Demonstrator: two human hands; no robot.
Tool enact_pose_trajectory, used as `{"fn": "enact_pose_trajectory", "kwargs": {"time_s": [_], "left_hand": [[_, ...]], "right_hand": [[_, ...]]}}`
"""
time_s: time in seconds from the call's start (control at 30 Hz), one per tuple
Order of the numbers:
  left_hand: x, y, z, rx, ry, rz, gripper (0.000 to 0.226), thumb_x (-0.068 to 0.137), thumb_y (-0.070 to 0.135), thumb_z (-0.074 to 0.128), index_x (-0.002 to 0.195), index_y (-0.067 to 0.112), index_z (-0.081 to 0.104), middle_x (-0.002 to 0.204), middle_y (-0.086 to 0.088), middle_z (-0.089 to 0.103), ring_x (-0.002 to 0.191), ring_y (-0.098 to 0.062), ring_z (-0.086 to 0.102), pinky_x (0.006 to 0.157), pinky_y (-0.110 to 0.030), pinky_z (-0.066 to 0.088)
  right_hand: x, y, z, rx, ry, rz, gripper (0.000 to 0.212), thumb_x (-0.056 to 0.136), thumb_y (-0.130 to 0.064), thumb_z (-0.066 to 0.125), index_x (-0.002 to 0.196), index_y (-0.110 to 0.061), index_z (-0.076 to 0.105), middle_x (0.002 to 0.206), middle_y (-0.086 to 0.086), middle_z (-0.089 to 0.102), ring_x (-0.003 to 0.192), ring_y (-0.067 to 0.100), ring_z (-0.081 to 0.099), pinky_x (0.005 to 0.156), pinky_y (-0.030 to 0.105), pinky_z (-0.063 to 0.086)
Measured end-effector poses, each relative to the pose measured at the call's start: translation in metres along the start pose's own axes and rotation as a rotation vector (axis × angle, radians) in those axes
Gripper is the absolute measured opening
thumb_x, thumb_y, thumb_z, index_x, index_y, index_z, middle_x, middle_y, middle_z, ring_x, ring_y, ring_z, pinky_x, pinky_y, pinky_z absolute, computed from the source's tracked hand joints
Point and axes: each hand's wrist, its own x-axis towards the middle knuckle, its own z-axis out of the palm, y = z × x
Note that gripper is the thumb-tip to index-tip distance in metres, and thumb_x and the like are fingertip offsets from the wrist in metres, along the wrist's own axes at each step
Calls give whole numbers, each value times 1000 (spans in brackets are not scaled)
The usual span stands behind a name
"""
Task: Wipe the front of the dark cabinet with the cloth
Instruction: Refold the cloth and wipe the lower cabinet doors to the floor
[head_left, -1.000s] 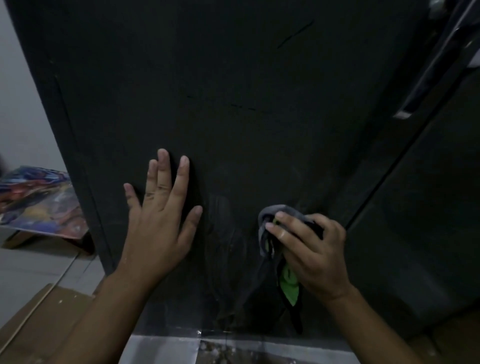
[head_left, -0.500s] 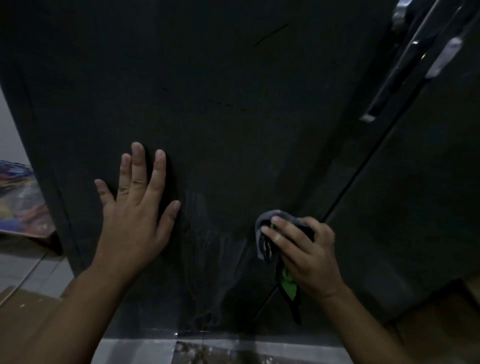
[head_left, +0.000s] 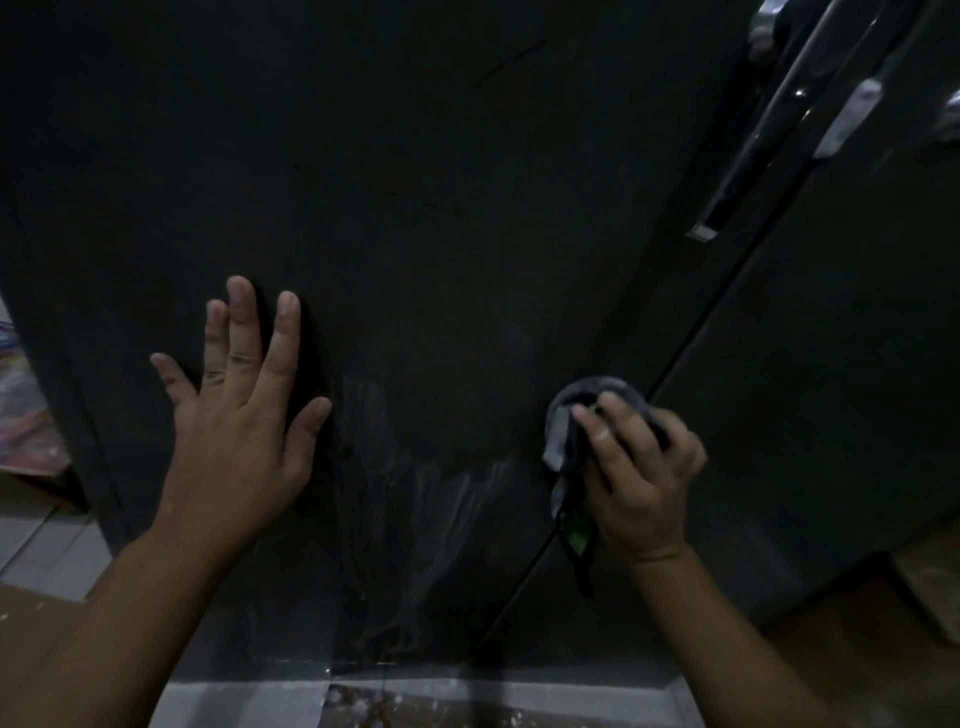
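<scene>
Cabinet (head_left: 467, 208) first: its dark front fills nearly all we see. It is a flat, rigid panel that we judge will take firm pressure without giving. A seam (head_left: 691, 343) slants between its two doors, and a bright handle (head_left: 753, 156) sits near the upper right corner. Pale wipe streaks (head_left: 457, 488) lie low on the left door, near its bottom edge, so we judge that patch done and the upper stretch not yet wiped.

Our left hand (head_left: 239, 431) lies flat on the left door with its fingers straight and spread. It holds nothing and is well apart from the cloth. Our right hand (head_left: 639, 483) is curled round the cloth (head_left: 558, 436) and presses it to the front right at the seam, low on the cabinet.

The cloth is a grey wad, soft and light by the look of its folds. A loose tail hangs below the palm, with a green patch (head_left: 577, 538) showing on it. We judge it will bunch and slip under the fingers, so the best hold is to gather the bulk in the palm and press from on top with the fingertips. Tucking in the dangling tail would stop it trailing.
</scene>
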Motion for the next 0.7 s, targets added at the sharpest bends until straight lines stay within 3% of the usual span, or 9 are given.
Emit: {"fn": "enact_pose_trajectory", "kwargs": {"time_s": [0.07, 0.2, 0.3, 0.4, 0.53, 0.7], "left_hand": [[0, 0, 0, -6, 1, 2, 82, 94, 43, 41, 160, 27, -4, 163, 7, -24, 152, -16, -18, 108, -74, 0], [0, -1, 1, -2, 10, 2, 84, 93, 40, 45, 160, 28, -5, 163, 7, -24, 151, -14, -19, 108, -74, -1], [0, -1, 3, 18, 24, 0, 86, 91, 37, 48, 159, 27, -5, 163, 6, -23, 151, -14, -20, 107, -76, 1], [1, 1, 5, 44, 36, -4, 88, 90, 35, 48, 159, 25, -5, 163, 3, -22, 150, -14, -22, 105, -79, 5], [0, 3, 6, 57, 48, -8, 91, 89, 31, 51, 159, 25, -7, 163, 1, -22, 150, -16, -21, 104, -80, 6], [0, 5, 4, 30, 39, -10, 90, 90, 30, 51, 159, 26, -8, 162, 2, -23, 150, -16, -22, 105, -80, 4]], "right_hand": [[-18, -1, -7, 9, -104, -59, 55, 89, -18, 72, 140, -33, 56, 146, -11, 50, 105, 29, 53, 80, 47, 47], [-21, 0, -23, 15, -215, -107, 38, 102, -23, 58, 139, -33, 57, 145, -14, 53, 107, 29, 56, 82, 46, 47], [4, 18, -30, 2, -73, 106, 38, 103, -17, 58, 139, -27, 56, 140, -3, 59, 103, 38, 65, 97, 40, 40], [23, 28, -32, 1, -22, 306, 33, 105, -22, 46, 135, -16, 57, 142, 10, 57, 109, 44, 60, 97, 47, 39], [-5, 17, -32, 91, -122, 227, 31, 106, -16, 46, 132, -10, 60, 141, 12, 55, 122, 27, 53, 102, 42, 36], [-37, 15, -44, 173, -279, 146, 30, 99, -8, 55, 126, -8, 66, 137, 6, 60, 119, 22, 56, 105, 37, 37]]}}
